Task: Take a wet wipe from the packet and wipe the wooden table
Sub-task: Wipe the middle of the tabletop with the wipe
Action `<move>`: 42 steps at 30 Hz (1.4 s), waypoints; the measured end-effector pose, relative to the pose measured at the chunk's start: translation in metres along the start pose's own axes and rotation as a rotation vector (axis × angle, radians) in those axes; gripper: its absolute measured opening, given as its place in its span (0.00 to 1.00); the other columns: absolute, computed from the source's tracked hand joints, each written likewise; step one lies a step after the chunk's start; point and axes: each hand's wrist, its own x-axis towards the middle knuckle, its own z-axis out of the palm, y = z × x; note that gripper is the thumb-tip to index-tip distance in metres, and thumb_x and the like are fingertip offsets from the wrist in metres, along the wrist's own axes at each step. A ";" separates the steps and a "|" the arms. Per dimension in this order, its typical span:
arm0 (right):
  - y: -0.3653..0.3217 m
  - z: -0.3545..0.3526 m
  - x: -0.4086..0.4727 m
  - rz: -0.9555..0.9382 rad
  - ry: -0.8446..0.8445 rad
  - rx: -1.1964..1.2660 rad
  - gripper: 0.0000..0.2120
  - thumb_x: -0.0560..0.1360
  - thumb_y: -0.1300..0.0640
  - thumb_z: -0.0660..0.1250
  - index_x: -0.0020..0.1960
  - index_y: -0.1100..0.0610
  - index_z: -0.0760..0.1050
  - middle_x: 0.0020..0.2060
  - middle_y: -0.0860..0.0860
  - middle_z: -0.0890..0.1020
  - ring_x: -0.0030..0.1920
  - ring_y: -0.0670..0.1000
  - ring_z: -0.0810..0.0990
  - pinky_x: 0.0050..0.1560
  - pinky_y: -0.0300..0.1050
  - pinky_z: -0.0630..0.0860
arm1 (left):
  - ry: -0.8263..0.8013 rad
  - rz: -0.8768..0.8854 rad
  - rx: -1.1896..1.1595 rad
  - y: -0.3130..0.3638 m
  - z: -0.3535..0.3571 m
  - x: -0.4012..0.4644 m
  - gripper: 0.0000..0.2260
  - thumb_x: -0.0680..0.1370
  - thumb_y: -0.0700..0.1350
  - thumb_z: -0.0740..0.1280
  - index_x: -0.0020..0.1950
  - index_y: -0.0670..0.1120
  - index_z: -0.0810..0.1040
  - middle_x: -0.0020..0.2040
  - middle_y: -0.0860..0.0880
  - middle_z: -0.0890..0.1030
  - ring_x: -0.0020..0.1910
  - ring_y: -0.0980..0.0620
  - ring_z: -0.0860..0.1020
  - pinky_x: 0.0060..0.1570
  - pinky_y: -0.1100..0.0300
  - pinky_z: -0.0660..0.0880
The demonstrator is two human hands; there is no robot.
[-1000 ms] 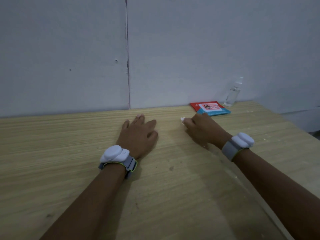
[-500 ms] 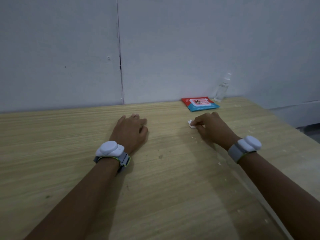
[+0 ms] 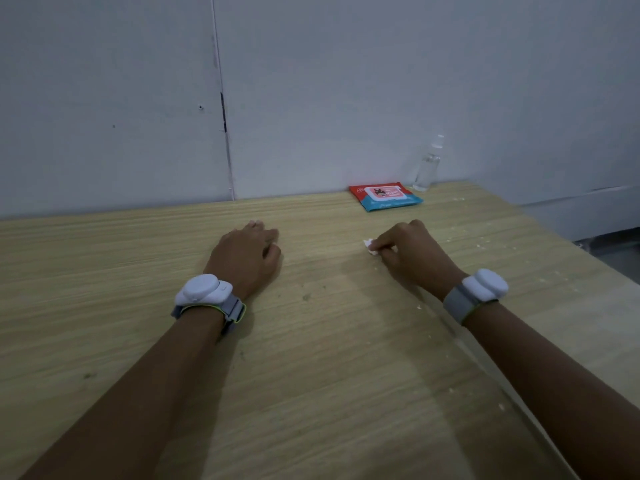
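Note:
My right hand [image 3: 412,252] grips a small wadded white wet wipe [image 3: 370,245] and presses it onto the wooden table [image 3: 311,358]; only a corner of the wipe shows past my fingertips. My left hand [image 3: 247,256] rests palm down on the table to the left, fingers loosely bent, holding nothing. The red and blue wet wipe packet [image 3: 385,196] lies flat at the table's far edge by the wall, beyond my right hand.
A clear spray bottle [image 3: 428,166] stands against the grey wall just right of the packet. Small white crumbs [image 3: 485,242] dot the table's right side. The table's right edge runs diagonally past my right forearm, with floor beyond it.
My right hand has slid the wipe to the right and slightly toward me across the table. My left hand has stayed planted in place.

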 end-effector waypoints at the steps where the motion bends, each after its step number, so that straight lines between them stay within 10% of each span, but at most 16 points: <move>1: -0.005 0.001 -0.002 -0.024 -0.006 0.001 0.10 0.80 0.57 0.69 0.58 0.52 0.86 0.55 0.51 0.87 0.57 0.54 0.82 0.64 0.46 0.69 | -0.006 0.000 -0.001 0.001 -0.002 -0.002 0.26 0.80 0.53 0.52 0.73 0.46 0.76 0.77 0.41 0.70 0.78 0.45 0.66 0.76 0.48 0.61; 5: -0.011 -0.003 -0.018 -0.087 -0.040 0.047 0.08 0.78 0.57 0.72 0.55 0.50 0.88 0.52 0.49 0.88 0.53 0.50 0.84 0.56 0.36 0.66 | -0.001 0.000 -0.001 0.003 -0.005 -0.012 0.26 0.79 0.52 0.53 0.72 0.44 0.77 0.74 0.40 0.73 0.76 0.43 0.68 0.73 0.48 0.63; 25: -0.033 0.001 -0.052 0.130 0.108 -0.005 0.17 0.85 0.50 0.61 0.56 0.58 0.86 0.51 0.58 0.86 0.54 0.58 0.81 0.59 0.52 0.75 | 0.017 -0.005 0.008 0.013 -0.006 -0.072 0.21 0.85 0.49 0.58 0.78 0.49 0.69 0.80 0.44 0.64 0.81 0.47 0.59 0.78 0.48 0.54; 31: -0.036 -0.007 -0.080 -0.099 0.043 0.097 0.10 0.81 0.49 0.68 0.58 0.48 0.85 0.49 0.47 0.88 0.48 0.44 0.84 0.53 0.20 0.69 | 0.026 -0.005 -0.005 0.014 -0.008 -0.074 0.21 0.85 0.50 0.58 0.78 0.50 0.69 0.80 0.45 0.64 0.81 0.48 0.59 0.78 0.49 0.53; 37: -0.035 -0.009 -0.079 -0.142 0.108 -0.004 0.11 0.82 0.54 0.67 0.53 0.54 0.88 0.46 0.53 0.88 0.46 0.53 0.86 0.54 0.47 0.77 | 0.010 0.031 -0.001 0.017 -0.010 -0.080 0.20 0.84 0.50 0.61 0.76 0.50 0.72 0.79 0.43 0.67 0.80 0.46 0.61 0.77 0.46 0.55; 42: -0.047 -0.014 -0.106 -0.310 0.012 0.160 0.09 0.82 0.50 0.68 0.54 0.50 0.87 0.44 0.47 0.88 0.43 0.44 0.86 0.50 0.41 0.79 | 0.003 0.027 -0.015 0.018 -0.011 -0.088 0.21 0.84 0.51 0.61 0.77 0.50 0.71 0.79 0.43 0.66 0.81 0.47 0.60 0.78 0.46 0.55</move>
